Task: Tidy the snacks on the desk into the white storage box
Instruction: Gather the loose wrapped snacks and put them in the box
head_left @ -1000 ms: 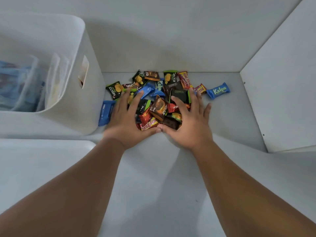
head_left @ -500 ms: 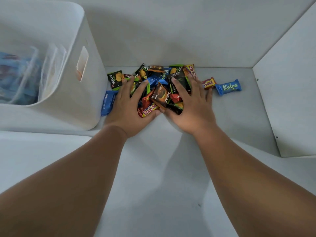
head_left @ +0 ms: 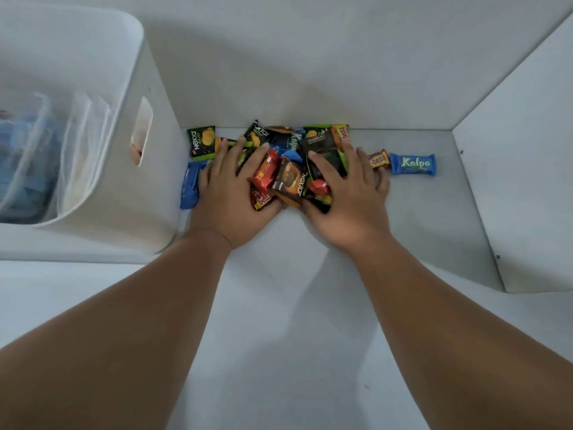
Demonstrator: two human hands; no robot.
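A: Where are the snacks?

B: The heap of small snacks in bright foil wrappers [head_left: 290, 178] lies on the white table [head_left: 279, 305], at the back wall. It sits just right of the tall white plastic storage box [head_left: 148, 187], and none of the heap is in the box.

A: And the hands?

B: The left hand [head_left: 229, 193] and the right hand [head_left: 347, 197] lie on the heap from either side. Their fingers are spread and nearly straight, pressing rather than gripping anything.

A: How should the scoop go?

B: I would draw the 2 hands together, with their outer edges sliding low along the table. That squeezes the heap between the palms before it is lifted. Foil is slippery, so take less rather than more (2 trips beat a spilled load).

A: What about the strays?

B: 4 lie outside the hands. The blue "Kalpa" bar [head_left: 413, 164] and a small red-and-yellow wrapper [head_left: 379, 159] just beside it are on the right. The long blue packet [head_left: 189, 187] lies by the box wall, with the green-and-black "Nextar" packet [head_left: 201, 145] behind it. I would leave them for a later pass.

A: Is there room in the box?

B: It holds clear plastic bags [head_left: 62, 150], blurred, possibly with blue packs inside. Lift well over the rim and drop beside them.
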